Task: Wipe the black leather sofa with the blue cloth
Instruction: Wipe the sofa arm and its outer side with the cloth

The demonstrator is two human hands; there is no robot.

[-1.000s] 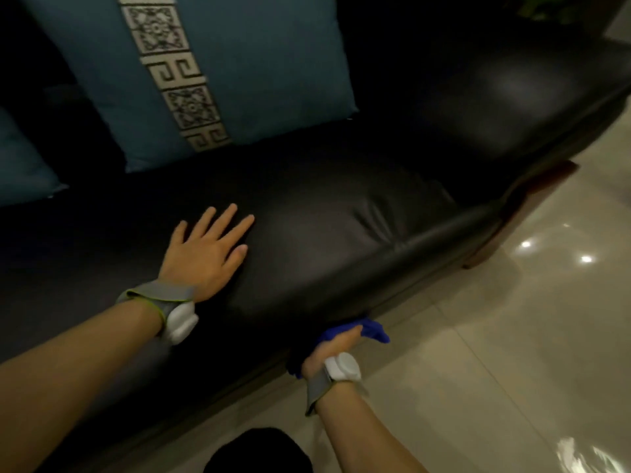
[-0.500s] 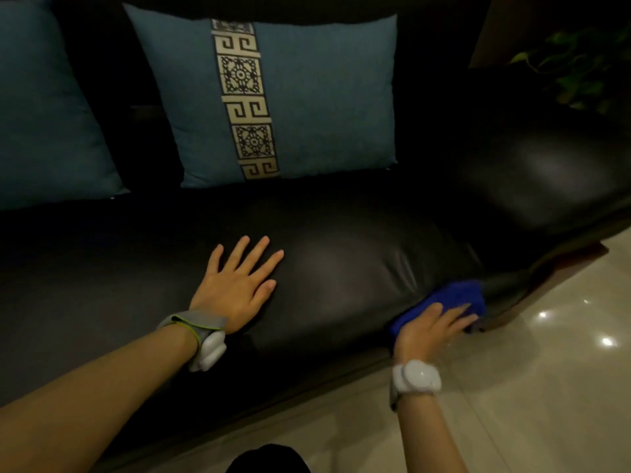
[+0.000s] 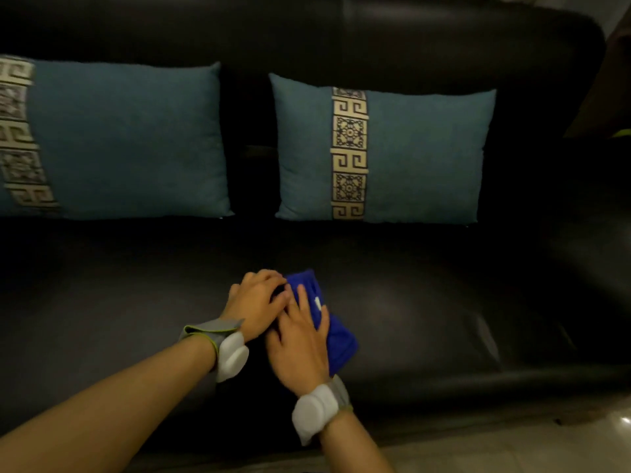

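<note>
blue cloth (image 3: 336, 332) sits bunched on the middle of the sofa seat (image 3: 426, 322), near its front edge, and your right hand (image 3: 300, 346) lies over its left part with fingers (image 3: 302, 297) stretched flat across the fabric, pressing rather than gripping. your left hand (image 3: 254, 303) sits just beside it, touching the right one, its fingers curled at the cloth's near corner; you cannot tell from this view whether they pinch the fabric or only rest against it. because the cloth is folded thick and only part of it lies under your palm, a hard stroke could let the loose right side roll or slide out, leaving bare skin dragging on the leather. with both hands crowded together, one may snag the other or pull the fold apart. further out, the two teal cushions (image 3: 409, 155) lean against the backrest (image 3: 307, 32); a long push toward them would likely nudge them or leave the strip beneath unwiped.
</note>
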